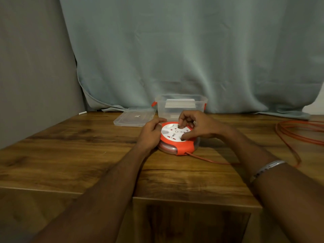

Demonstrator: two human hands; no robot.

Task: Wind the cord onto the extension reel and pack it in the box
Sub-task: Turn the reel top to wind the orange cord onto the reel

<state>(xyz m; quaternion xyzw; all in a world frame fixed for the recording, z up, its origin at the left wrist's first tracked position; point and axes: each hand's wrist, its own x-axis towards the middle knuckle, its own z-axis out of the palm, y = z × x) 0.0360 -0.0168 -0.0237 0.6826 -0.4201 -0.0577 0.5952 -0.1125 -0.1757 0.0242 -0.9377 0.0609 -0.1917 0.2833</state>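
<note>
Here the extension reel (176, 137), round with an orange rim and a white socket face, lies flat on the wooden tabletop (73, 155), roughly midway between its left and right edges and nearer the far edge than the near one. The left hand (151, 133) cups the reel's left side, fingers curled round the orange rim. The right hand (194, 126) sits on top of the white face, its fingers bent down onto the face and the thumb pressing near the face's near edge; whether it pinches a knob there cannot be told. An orange cord (210, 159) leaves the reel at its near side, runs right across the tabletop and joins loose loops lying toward the right edge.

Just behind the reel stands the box (180, 106), a clear plastic tub with orange clips on its 2 ends, open at the top, with something pale inside. Its clear lid (134, 117) lies flat on the tabletop just left of the box. A grey-blue curtain (192, 50) hangs behind the far edge, its hem resting on the wood. A silver bracelet (266, 168) circles the right forearm.
</note>
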